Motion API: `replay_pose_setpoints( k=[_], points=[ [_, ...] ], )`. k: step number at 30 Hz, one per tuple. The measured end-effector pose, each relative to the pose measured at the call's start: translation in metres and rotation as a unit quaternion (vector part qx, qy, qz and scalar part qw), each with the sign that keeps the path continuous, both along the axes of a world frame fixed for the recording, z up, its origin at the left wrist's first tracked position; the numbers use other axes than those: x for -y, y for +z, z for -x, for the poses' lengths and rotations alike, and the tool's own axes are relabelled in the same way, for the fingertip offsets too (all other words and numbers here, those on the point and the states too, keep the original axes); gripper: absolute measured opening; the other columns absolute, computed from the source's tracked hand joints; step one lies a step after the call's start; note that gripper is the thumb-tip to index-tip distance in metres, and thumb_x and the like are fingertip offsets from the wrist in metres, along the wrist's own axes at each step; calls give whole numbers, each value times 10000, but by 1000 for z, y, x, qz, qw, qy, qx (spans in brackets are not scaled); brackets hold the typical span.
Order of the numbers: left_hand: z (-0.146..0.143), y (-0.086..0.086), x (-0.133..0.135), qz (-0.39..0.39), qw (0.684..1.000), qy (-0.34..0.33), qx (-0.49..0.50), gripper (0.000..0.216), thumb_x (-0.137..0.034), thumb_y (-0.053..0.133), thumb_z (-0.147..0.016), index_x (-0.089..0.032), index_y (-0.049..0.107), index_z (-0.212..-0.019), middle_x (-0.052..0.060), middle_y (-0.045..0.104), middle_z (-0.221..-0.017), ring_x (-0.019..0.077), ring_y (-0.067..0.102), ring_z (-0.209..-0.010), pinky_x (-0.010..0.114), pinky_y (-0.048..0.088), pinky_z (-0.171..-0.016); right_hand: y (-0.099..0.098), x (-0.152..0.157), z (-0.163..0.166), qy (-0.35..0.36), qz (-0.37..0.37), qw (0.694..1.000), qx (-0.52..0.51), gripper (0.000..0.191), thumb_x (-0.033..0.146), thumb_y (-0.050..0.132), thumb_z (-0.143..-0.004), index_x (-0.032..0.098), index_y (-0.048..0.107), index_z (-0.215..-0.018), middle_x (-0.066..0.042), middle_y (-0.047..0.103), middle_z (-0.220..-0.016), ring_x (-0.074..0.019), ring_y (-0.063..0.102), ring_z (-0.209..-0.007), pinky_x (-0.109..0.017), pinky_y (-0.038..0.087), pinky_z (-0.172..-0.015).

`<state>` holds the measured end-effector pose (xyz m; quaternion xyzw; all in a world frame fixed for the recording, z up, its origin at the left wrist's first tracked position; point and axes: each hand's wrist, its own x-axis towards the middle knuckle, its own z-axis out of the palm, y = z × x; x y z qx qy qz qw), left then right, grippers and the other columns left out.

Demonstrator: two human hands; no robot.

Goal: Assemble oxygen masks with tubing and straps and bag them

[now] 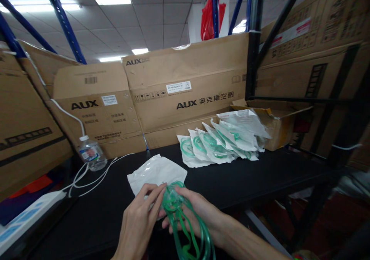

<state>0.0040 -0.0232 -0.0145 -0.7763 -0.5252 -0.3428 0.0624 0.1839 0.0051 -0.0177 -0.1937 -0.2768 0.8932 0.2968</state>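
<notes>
In front of me is a clear green oxygen mask [172,200] with green tubing [207,237] looped below it and a flat green strap [186,223] hanging between the loops. My left hand [138,215] pinches the mask's left edge, fingertips together. From the right, my right hand [199,210] grips the mask, its thumb on top and fingers underneath. A white pouch [157,171] lies flat on the black tabletop [115,196], just behind my hands. To the back right, several white pouches with green contents [216,144] lie overlapping in a row.
An open cardboard box [279,127] stands behind the pouch row. Large cardboard panels [156,109] wall off the back. At left are a plastic bottle [92,154], white cables [100,181] and a power strip [31,221]. A dark rack post [254,59] rises at right.
</notes>
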Motion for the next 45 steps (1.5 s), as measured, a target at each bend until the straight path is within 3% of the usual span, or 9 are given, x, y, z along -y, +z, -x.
replay_pose_setpoints(
  k=[6, 10, 14, 21, 27, 32, 35, 41, 45],
  points=[
    [-2, 1, 5, -38, 999, 17, -13, 356, -411, 420, -1037, -271, 708, -1193, 41, 678, -995, 159, 718, -816, 217, 572, -708, -1, 6, 0, -83, 5, 996, 44, 509, 393, 251, -1081, 38, 611, -1142, -135, 732, -781, -175, 715, -592, -281, 550, -626],
    [-9, 2, 6, -45, 999, -12, 3, 352, -407, 427, -1036, -258, 717, -1169, 49, 688, -965, 166, 716, -821, 222, 577, -711, -1, 8, 3, -136, -21, 990, 29, 328, 365, 448, -1046, 91, 575, -1175, -104, 738, -811, -180, 718, -626, -302, 566, -647],
    [-17, 2, 5, -11, 998, -42, 48, 312, -372, 461, -1030, -254, 709, -1179, 44, 688, -989, 166, 708, -853, 233, 576, -769, 1, 10, 10, -173, -25, 985, -5, 285, 350, 633, -946, 117, 603, -1107, -62, 725, -794, -176, 702, -638, -312, 572, -671],
    [-28, 10, 6, 61, 988, 2, 139, 275, -404, 503, -1008, -257, 706, -1120, 12, 685, -1018, 161, 702, -873, 244, 560, -767, 0, 15, 26, -236, 13, 971, -23, 248, 307, 647, -883, 149, 624, -1071, -31, 719, -808, -173, 697, -722, -273, 552, -683],
    [-39, 8, 12, 21, 996, 62, 55, 252, -374, 466, -1009, -280, 691, -1071, 11, 698, -997, 192, 699, -865, 276, 532, -720, 6, 9, 41, -289, 77, 954, 7, 72, 229, 569, -934, 189, 622, -964, 4, 696, -792, -139, 681, -725, -216, 525, -653],
    [-42, 2, 6, -3, 993, 121, -2, 259, -324, 411, -1022, -259, 659, -1061, 30, 686, -988, 206, 686, -852, 281, 504, -663, 15, 8, 47, -213, 133, 968, -23, 360, 359, 361, -994, 173, 631, -848, -33, 679, -697, -182, 683, -662, -266, 546, -598],
    [-43, 5, -2, 13, 991, 132, -20, 258, -316, 397, -1034, -260, 644, -1083, 27, 677, -1014, 204, 685, -878, 286, 504, -685, 20, 16, 46, -214, 146, 962, -90, 421, 381, 298, -966, 176, 649, -856, -35, 693, -691, -198, 696, -664, -286, 560, -600],
    [-46, 18, -12, 54, 991, 118, -23, 262, -310, 384, -1041, -261, 640, -1074, 23, 668, -1025, 209, 683, -913, 305, 505, -719, 12, 24, 48, -287, 143, 941, -105, 242, 347, 515, -842, 188, 691, -892, -27, 725, -675, -227, 734, -758, -291, 579, -633],
    [-47, 23, -8, 62, 994, 87, -4, 250, -317, 403, -1032, -263, 647, -1041, 24, 669, -1009, 213, 679, -913, 331, 512, -773, -4, 12, 54, -326, 87, 937, -92, 236, 375, 620, -819, 193, 701, -947, -36, 772, -797, -228, 744, -855, -301, 594, -704]
  ],
)
